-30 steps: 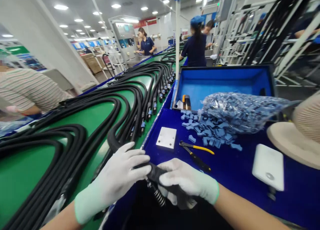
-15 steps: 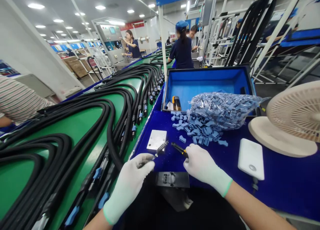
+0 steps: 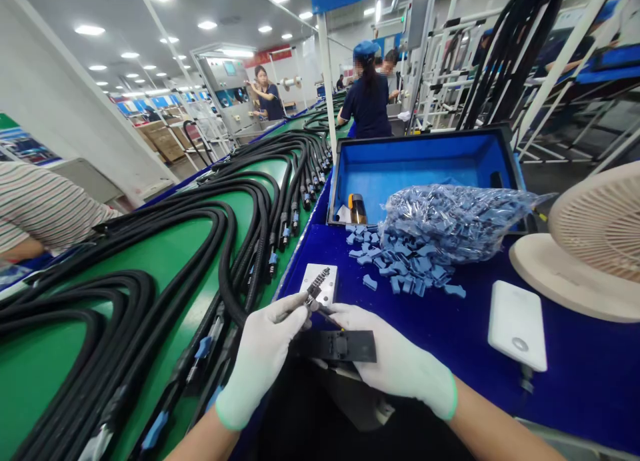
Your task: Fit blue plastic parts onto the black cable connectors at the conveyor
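Observation:
My left hand [image 3: 273,344], in a white glove with a mint cuff, pinches a small ridged metal part [image 3: 319,282] between thumb and fingers. My right hand [image 3: 390,354], gloved alike, is closed on a slim black-and-yellow hand tool [image 3: 329,314]. Most of the tool is hidden by the fingers; its front end meets or nearly meets the ridged part's lower end. A black rectangular block [image 3: 345,346] with a raised fitting lies just below and in front of both hands. Behind the ridged part sits a silver metal plate with holes [image 3: 327,294].
Loose blue plastic clips [image 3: 400,267] and a clear bag of them [image 3: 445,221] lie before a blue bin [image 3: 425,154]. A white power bank [image 3: 517,324] and a beige fan [image 3: 600,241] stand right. Black hoses [image 3: 220,227] cover the green conveyor left; several people are beyond.
My right hand has moved left and down, bringing the tool to the ridged part. The left hand still holds that part, now more upright over the metal plate. The view has shifted slightly.

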Tool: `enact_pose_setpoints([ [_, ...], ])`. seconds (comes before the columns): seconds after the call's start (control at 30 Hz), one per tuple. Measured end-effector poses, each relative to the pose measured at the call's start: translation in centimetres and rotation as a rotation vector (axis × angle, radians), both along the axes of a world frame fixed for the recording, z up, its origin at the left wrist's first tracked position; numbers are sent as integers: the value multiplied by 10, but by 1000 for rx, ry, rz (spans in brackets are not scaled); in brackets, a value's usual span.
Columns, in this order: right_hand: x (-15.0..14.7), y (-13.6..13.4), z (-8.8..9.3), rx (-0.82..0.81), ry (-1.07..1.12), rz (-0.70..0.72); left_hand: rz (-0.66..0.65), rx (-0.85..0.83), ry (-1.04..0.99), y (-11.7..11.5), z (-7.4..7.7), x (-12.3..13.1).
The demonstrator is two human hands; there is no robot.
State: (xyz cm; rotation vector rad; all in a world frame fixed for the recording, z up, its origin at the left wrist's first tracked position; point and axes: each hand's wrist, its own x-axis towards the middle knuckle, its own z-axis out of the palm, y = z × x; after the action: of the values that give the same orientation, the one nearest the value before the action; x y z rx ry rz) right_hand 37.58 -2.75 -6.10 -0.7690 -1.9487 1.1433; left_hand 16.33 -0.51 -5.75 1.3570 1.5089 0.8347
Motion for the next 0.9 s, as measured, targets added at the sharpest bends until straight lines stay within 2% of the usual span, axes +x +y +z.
enact_pose_setpoints([
  [0.1, 0, 1, -6, 9, 49, -1, -24, 69, 82, -1, -2, 1],
  [0.27, 2, -3, -24, 7, -51, -120, -115, 279, 210, -6, -11, 0],
  [0.37, 3, -5, -33, 13, -121, -195, -153, 252, 216, 0, -9, -6],
  [0.43, 3, -4, -37, -1, -163, -223, -185, 133, 119, 12, -7, -10],
  [0.57, 4, -3, -39, -72, -219, -264, -418, -181, -372, 48, -12, -11],
  [0.6, 4, -3, -38, -81, -213, -274, -479, -226, -464, 56, -15, -10],
  [0.67, 6, -2, -37, -96, -170, -291, -538, -232, -521, 67, -19, -7],
  [0.77, 10, -1, -38, -155, -128, -284, -533, -150, -409, 69, -13, -3],
  [0.9, 11, 2, -51, -194, -231, -289, -548, 12, 44, 58, 12, 2],
])
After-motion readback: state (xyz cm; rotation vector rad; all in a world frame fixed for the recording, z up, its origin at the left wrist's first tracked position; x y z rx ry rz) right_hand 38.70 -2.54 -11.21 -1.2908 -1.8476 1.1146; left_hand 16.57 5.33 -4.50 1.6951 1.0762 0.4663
